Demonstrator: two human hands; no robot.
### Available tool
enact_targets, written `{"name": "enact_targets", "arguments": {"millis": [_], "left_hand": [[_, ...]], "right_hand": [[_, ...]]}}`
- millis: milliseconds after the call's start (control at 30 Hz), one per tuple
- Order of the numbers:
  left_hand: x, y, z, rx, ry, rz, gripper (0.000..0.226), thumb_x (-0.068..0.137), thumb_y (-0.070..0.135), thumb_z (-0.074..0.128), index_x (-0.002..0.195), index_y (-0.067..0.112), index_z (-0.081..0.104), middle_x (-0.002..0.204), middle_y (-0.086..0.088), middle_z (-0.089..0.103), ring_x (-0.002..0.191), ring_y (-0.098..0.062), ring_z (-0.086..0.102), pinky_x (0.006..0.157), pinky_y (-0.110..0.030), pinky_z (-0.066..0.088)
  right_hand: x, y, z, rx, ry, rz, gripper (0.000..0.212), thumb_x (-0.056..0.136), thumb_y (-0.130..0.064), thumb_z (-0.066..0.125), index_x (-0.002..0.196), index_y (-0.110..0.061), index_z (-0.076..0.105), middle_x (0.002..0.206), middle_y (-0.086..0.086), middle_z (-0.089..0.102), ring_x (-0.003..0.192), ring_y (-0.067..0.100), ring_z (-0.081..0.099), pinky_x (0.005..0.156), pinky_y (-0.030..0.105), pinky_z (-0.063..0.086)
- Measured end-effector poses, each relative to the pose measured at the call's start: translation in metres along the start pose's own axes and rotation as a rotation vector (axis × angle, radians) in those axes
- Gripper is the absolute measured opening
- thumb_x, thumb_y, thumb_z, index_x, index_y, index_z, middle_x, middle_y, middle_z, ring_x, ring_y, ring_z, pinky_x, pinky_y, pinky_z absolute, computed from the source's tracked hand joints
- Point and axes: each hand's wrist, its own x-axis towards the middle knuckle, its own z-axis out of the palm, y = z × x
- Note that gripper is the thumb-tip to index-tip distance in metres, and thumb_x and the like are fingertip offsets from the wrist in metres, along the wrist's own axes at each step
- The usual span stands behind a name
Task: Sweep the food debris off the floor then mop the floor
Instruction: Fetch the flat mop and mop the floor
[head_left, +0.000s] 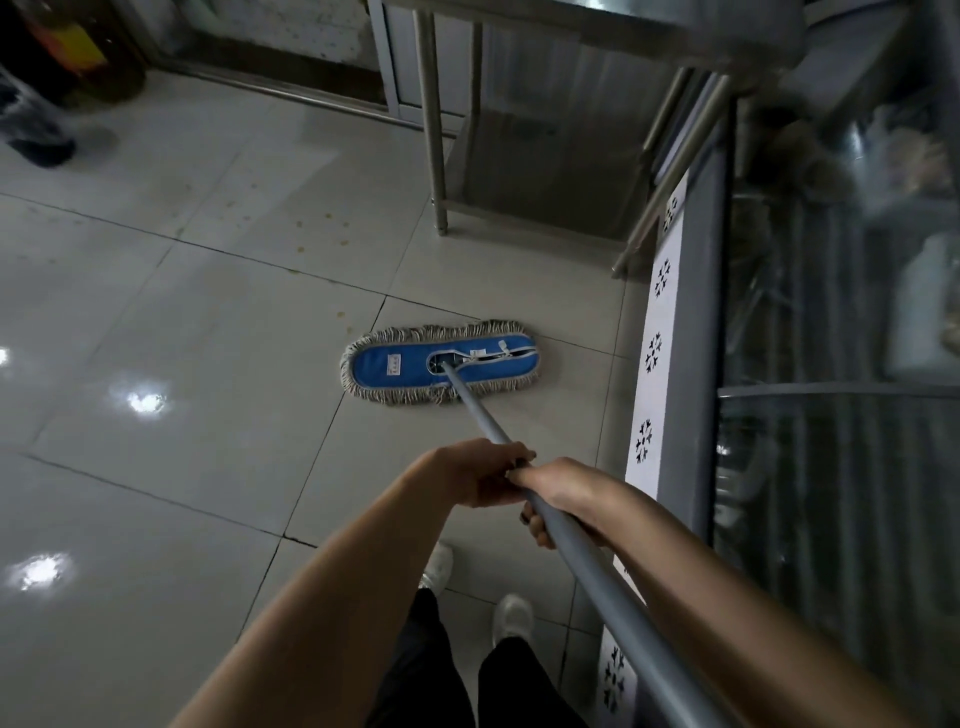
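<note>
With your left hand (470, 475) and right hand (563, 496) both wrapped round the handle (485, 418) and touching, press the mop (395, 364) flat on the floor (208, 467) ahead of them, then push toward the specks (343, 239) farther ahead-left.

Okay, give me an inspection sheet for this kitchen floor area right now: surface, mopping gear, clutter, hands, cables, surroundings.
Surface: pale tiled floor, glossy with light reflections.
Job's things: blue fringed mop head lies flat on the tiles; its grey handle slants back to the person.
Clutter: small yellowish spots on the tiles beyond the mop; what they are cannot be told.
Hands: left hand and right hand both grip the handle, touching, the left nearer the mop head.
Cables: nothing seen.
Surroundings: steel table ahead; glass-fronted case along the right; dark bag far left.
</note>
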Motion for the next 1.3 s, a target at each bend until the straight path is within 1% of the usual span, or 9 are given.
{"name": "enact_targets", "arguments": {"millis": [200,333,467,600,700,800,967,1100,1300], "left_hand": [[-0.005,-0.025,0.010,-0.030,-0.058,-0.046,0.023,0.094,0.022,0.054,0.077,0.007,0.053,0.051,-0.004,0.065,0.048,-0.010,0.066,0.048,-0.019,0.055],[-0.001,-0.028,0.009,-0.131,-0.025,0.005,0.022,0.093,0.020,0.055,0.078,0.005,0.053,0.050,-0.005,0.065,0.046,-0.013,0.065,0.048,-0.020,0.055],[0.004,-0.020,0.003,-0.227,-0.025,0.064,0.023,0.094,0.021,0.055,0.080,0.004,0.056,0.055,-0.006,0.066,0.063,-0.015,0.064,0.060,-0.023,0.056],[0.008,-0.011,-0.002,-0.335,-0.079,0.110,0.027,0.096,0.023,0.050,0.077,0.004,0.054,0.056,-0.005,0.064,0.063,-0.014,0.061,0.057,-0.021,0.055],[0.012,-0.003,-0.012,-0.413,-0.126,0.161,0.028,0.097,0.023,0.047,0.076,0.005,0.050,0.056,-0.006,0.061,0.055,-0.014,0.062,0.054,-0.022,0.055],[0.015,0.010,-0.025,-0.441,-0.100,0.173,0.029,0.097,0.024,0.048,0.076,0.005,0.050,0.051,-0.005,0.061,0.049,-0.013,0.063,0.052,-0.022,0.055],[0.015,0.035,-0.057,-0.454,-0.058,0.185,0.027,0.097,0.025,0.049,0.078,0.006,0.049,0.064,-0.007,0.055,0.063,-0.016,0.057,0.053,-0.022,0.054],[0.012,0.066,-0.092,-0.458,-0.077,0.205,0.027,0.098,0.023,0.045,0.079,0.005,0.048,0.071,-0.008,0.052,0.066,-0.016,0.055,0.054,-0.021,0.054],[0.005,0.121,-0.152,-0.469,0.016,0.217,0.022,0.097,0.017,0.049,0.081,0.003,0.049,0.070,-0.009,0.053,0.051,-0.014,0.060,0.046,-0.019,0.053]], "right_hand": [[-0.015,0.023,-0.005,-0.066,-0.057,0.010,0.030,0.096,-0.028,0.049,0.076,-0.005,0.050,0.054,0.006,0.047,0.023,0.007,0.043,0.031,0.013,0.038],[-0.006,0.020,-0.004,-0.040,-0.067,0.030,0.038,0.096,-0.036,0.048,0.074,-0.005,0.048,0.054,0.005,0.047,0.023,0.007,0.043,0.030,0.013,0.038],[0.007,0.005,-0.005,-0.069,-0.048,0.097,0.050,0.095,-0.046,0.046,0.069,-0.004,0.049,0.033,0.001,0.048,0.022,0.008,0.043,0.029,0.013,0.037],[0.019,-0.013,-0.007,-0.126,-0.042,0.129,0.052,0.094,-0.050,0.045,0.069,-0.005,0.050,0.032,0.000,0.048,0.023,0.009,0.045,0.030,0.014,0.039],[0.027,-0.031,-0.006,-0.157,-0.046,0.111,0.051,0.094,-0.049,0.046,0.070,-0.005,0.050,0.032,0.000,0.049,0.024,0.008,0.046,0.030,0.014,0.039],[0.035,-0.049,-0.001,-0.187,-0.040,0.095,0.051,0.093,-0.048,0.047,0.069,-0.004,0.052,0.033,0.000,0.049,0.024,0.008,0.046,0.030,0.014,0.039],[0.048,-0.086,0.017,-0.200,-0.035,0.056,0.047,0.095,-0.045,0.047,0.073,-0.004,0.051,0.035,0.001,0.049,0.024,0.008,0.046,0.030,0.014,0.039],[0.061,-0.129,0.033,-0.218,-0.039,0.057,0.046,0.095,-0.046,0.046,0.074,-0.005,0.052,0.031,-0.001,0.049,0.024,0.008,0.047,0.031,0.014,0.040],[0.081,-0.205,0.066,-0.222,-0.033,0.075,0.051,0.095,-0.048,0.045,0.071,-0.003,0.052,0.031,0.000,0.049,0.024,0.008,0.047,0.030,0.014,0.039]]}}
